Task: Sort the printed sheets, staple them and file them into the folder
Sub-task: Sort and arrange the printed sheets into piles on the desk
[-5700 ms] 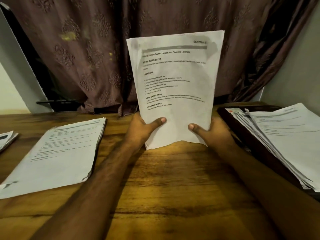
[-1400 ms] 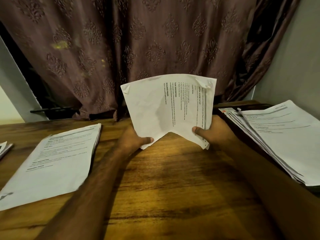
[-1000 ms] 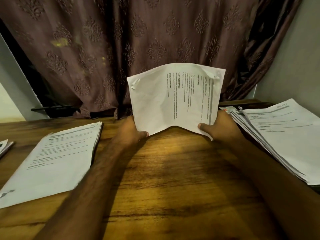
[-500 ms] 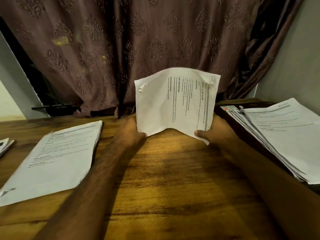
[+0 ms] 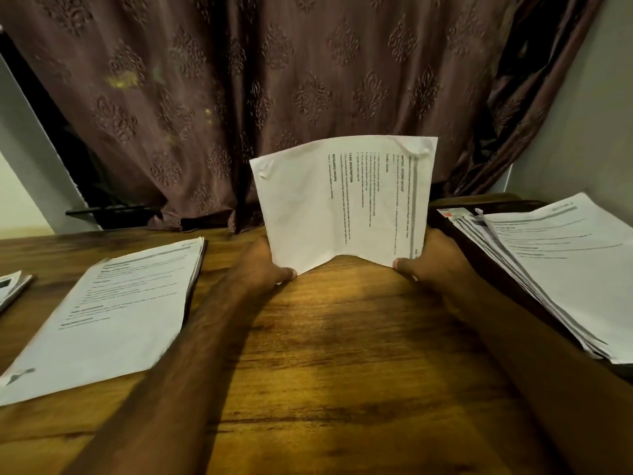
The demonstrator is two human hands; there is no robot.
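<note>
**Squaring a bundle of sheets**

My left hand and right hand grip a bundle upright on the desk. Sorted piles lie alongside; stapling and filing look undone.

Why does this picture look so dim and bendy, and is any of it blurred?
Head view: warm, low light pools on the wooden table under the held sheets, with the corners falling dark; both forearms cast soft shadows; the wide lens bows the table edge and side stacks; the left paper stack is smeared by motion blur, while the held sheets' headings stay readable.
</note>
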